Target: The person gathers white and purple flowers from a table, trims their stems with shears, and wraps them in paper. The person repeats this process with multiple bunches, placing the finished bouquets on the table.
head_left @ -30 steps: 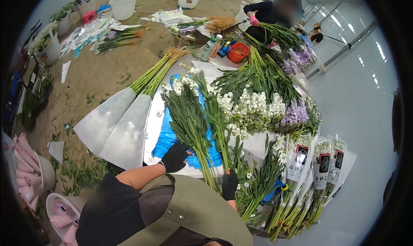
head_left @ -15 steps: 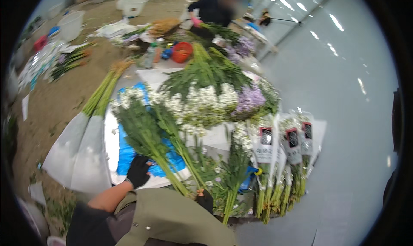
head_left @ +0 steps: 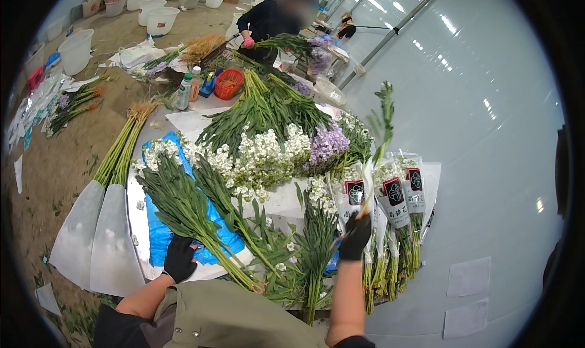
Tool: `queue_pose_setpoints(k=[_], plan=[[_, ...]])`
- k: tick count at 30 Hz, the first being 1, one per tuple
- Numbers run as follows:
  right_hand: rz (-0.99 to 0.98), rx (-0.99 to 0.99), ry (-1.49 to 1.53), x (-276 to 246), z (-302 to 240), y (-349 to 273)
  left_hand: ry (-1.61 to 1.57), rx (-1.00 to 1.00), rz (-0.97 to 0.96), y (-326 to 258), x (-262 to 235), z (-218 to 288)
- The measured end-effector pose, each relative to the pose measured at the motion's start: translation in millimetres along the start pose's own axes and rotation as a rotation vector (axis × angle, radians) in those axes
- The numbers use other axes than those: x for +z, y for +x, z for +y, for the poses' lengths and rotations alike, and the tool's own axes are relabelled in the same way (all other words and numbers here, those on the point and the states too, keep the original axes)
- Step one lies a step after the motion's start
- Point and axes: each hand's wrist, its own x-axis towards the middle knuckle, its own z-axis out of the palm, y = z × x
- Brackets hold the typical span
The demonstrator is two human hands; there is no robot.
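Note:
My right hand (head_left: 355, 235), in a black glove with bare fingertips, is closed around a single leafy green stem (head_left: 382, 129), which stands upright above the sleeved bunches. My left hand (head_left: 180, 258), gloved alike, rests on blue plastic film (head_left: 159, 226) with thumb and finger slightly apart. Beside it lies a loose bunch of white stock flowers (head_left: 183, 196), blooms away from me and cut ends near me. Between my hands are another leafy bunch (head_left: 317, 250) and scattered greenery (head_left: 277, 253).
White-flower bunches in printed sleeves (head_left: 393, 196) line the table's right side. A heap of white blooms (head_left: 262, 159) and purple blooms (head_left: 329, 144) lies ahead. Two white-wrapped bunches (head_left: 109, 238) hang over the left edge. Bottles (head_left: 184, 92), a red basket (head_left: 228, 85) and another person (head_left: 274, 22) are beyond.
My right hand has risen from the stem ends near my body and moved right, with a leafy stem now upright in it. My left hand stays on the blue film.

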Motion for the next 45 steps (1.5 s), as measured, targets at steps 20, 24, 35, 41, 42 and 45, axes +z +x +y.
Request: queue_pose_setpoints(k=[20,24,35,41,42,45], plan=[[-1.069,-0.194,-0.673,97.7,153.4,-191.2,0.001,0.013,0.035,-1.1,5.3,-5.9],[-0.988,-0.158,-0.789,93.5,149.7,-237.0,-0.003,0.005,0.044,-0.5,4.9,-4.8],[-0.786,-0.214,-0.702,82.9,142.6,-237.0,-0.032,0.053,0.087,1.6,4.2,-4.5],[-0.867,-0.387,-0.690,77.4,123.4,-236.1,0.012,0.014,0.031,-5.9,13.2,-8.7],[-0.897,-0.302,-0.732,77.3,122.3,-242.7,0.001,0.003,0.005,-7.7,16.7,-10.0],[-0.903,-0.196,-0.691,74.3,125.8,-251.7,-0.008,-0.031,-0.022,-14.2,24.3,-16.0]])
